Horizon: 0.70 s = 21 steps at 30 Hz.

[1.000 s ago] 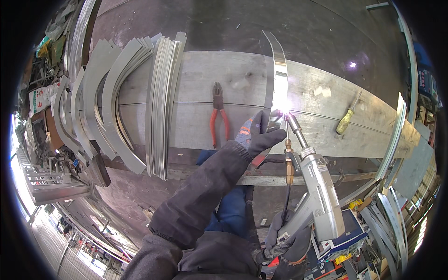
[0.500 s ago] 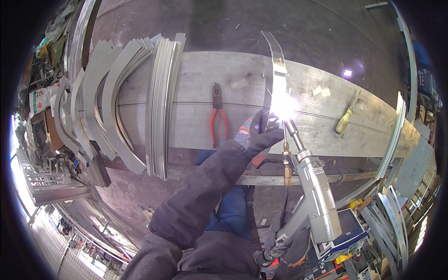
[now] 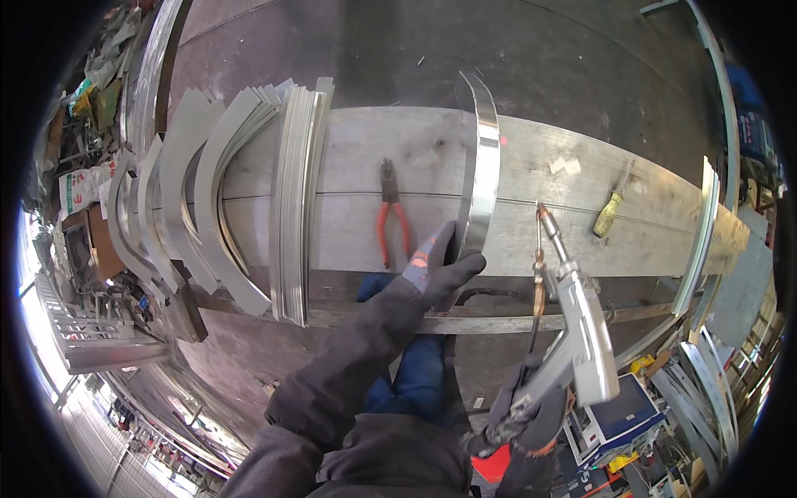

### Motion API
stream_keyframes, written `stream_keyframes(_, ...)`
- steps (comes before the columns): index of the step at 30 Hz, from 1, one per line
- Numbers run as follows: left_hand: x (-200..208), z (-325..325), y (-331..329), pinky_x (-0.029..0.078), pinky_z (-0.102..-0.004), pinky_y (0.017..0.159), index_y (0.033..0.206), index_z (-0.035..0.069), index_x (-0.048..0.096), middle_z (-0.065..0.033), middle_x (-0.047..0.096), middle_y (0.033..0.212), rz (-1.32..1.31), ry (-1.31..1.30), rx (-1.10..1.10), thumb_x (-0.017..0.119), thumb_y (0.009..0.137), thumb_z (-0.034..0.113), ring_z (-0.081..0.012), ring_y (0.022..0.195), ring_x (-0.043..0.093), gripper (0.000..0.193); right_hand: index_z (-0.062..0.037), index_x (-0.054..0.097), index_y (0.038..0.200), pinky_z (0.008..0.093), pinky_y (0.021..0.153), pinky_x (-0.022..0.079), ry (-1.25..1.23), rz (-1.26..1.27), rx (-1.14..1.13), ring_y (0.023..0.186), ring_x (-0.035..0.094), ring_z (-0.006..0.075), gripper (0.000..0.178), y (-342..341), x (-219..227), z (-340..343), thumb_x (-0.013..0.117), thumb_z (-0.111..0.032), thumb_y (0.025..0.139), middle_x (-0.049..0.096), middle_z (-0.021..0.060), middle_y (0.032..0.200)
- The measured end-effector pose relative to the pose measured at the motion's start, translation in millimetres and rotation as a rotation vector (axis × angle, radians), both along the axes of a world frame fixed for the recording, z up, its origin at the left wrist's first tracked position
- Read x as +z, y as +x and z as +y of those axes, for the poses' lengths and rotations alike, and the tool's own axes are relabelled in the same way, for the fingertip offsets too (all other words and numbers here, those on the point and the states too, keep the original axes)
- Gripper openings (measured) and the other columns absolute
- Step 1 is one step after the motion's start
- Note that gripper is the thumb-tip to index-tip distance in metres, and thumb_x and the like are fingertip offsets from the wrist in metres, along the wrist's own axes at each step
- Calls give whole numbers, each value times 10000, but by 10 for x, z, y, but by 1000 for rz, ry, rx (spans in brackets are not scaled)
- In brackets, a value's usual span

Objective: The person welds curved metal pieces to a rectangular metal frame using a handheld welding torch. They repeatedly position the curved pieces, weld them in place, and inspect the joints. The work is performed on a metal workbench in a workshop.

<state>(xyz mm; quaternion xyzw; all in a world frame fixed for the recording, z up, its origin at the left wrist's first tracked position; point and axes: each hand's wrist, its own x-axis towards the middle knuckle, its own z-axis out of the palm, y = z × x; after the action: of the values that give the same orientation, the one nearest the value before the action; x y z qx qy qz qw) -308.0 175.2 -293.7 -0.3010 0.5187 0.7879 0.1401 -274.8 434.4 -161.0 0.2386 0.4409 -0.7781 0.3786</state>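
My left hand (image 3: 440,264), in a dark glove with an orange mark, is closed round the near end of a curved, shiny metal strip (image 3: 483,170). The strip stands across the metal-topped bench (image 3: 415,137), its far end reaching past the back edge. To the right, my right hand (image 3: 531,407), also gloved, is wrapped round the handle of a silver handheld welding gun (image 3: 581,324). The gun's copper nozzle points up and away over the bench, apart from the strip, with no light at its tip. A thin wire guide (image 3: 540,282) runs beside the nozzle.
Red-handled pliers (image 3: 393,220) lie left of the strip, a yellow-handled screwdriver (image 3: 610,212) right of it. Stacked straight metal strips (image 3: 295,207) and several curved grey pieces (image 3: 212,183) cover the bench's left part. More strips (image 3: 699,232) lie at its right end.
The bright welding light has gone out. The gun has moved right, away from the strip. My left hand has shifted slightly left and nearer me, still holding the strip, which has tilted a little.
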Motion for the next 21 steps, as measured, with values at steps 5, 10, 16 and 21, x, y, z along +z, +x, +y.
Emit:
stream_keyframes(5, 354, -225, 46, 550, -334, 783, 1162, 5, 583, -70, 670, 984, 43, 357, 131, 737, 895, 159, -159, 911, 662, 345, 27, 510, 1233, 389, 555, 586, 380, 184, 167, 696, 692, 248, 401, -635, -267, -247, 619, -264, 978, 666, 215, 1054)
stream_keyframes(10, 1120, -326, 325, 564, -374, 892, 1314, 6, 528, -83, 671, 1101, 310, 544, 92, 700, 965, 189, -196, 1018, 682, 430, -80, 541, 1151, 353, 576, 562, 58, 125, 250, 709, 679, 212, 379, -1410, -1108, -403, 519, -440, 1033, 687, 187, 1074)
stream_keyframes(16, 1984, -336, 765, 522, -475, 1025, 1371, 39, 490, -113, 615, 1222, 348, 711, 216, 799, 903, 423, -248, 1172, 626, 679, -87, 546, 1168, 386, 648, 597, 109, 91, 252, 758, 699, 240, 488, -1599, -1838, -269, 506, -555, 1036, 708, 186, 1037)
stream_keyframes(21, 2404, -293, 1030, 541, -516, 1029, 1396, 47, 475, -109, 622, 1241, 370, 724, 310, 770, 922, 446, -276, 1200, 627, 686, -38, 615, 1172, 417, 625, 576, 641, 299, 587, 778, 723, 289, 512, -1727, -1956, -74, 594, -515, 988, 701, 144, 829)
